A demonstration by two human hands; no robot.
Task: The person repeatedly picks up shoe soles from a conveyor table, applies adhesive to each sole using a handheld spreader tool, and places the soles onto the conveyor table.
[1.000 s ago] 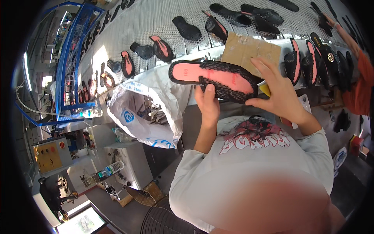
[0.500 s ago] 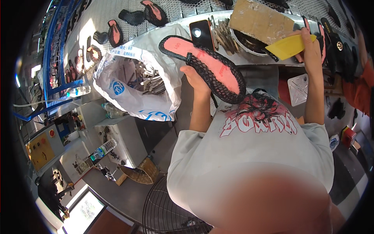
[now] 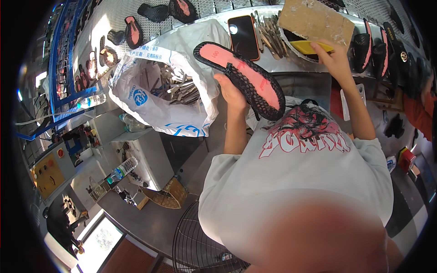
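Observation:
A black woven shoe (image 3: 259, 86) with a pink sole face turned up lies aslant in front of my shirt. My left hand (image 3: 231, 92) is closed round its near-left side, thumb along the edge; most of the fingers are hidden beneath it. Farther right, my right hand (image 3: 333, 57) grips a yellow-handled brush (image 3: 312, 47). Its low end reaches into a round pan (image 3: 298, 55) with dark insides, so the tip is hidden. A tan board (image 3: 316, 22) covers the far part of the pan.
Beside the pan lie a phone (image 3: 243, 38) and several thin metal strips (image 3: 271, 36). A white plastic bag (image 3: 182, 123) of similar strips hangs at the left. More shoes (image 3: 362, 52) stand along the bench; a fan (image 3: 200, 241) is below.
My right hand has moved left and brought the brush from above the board's right side down into the pan. The shoe in my left hand has shifted slightly right.

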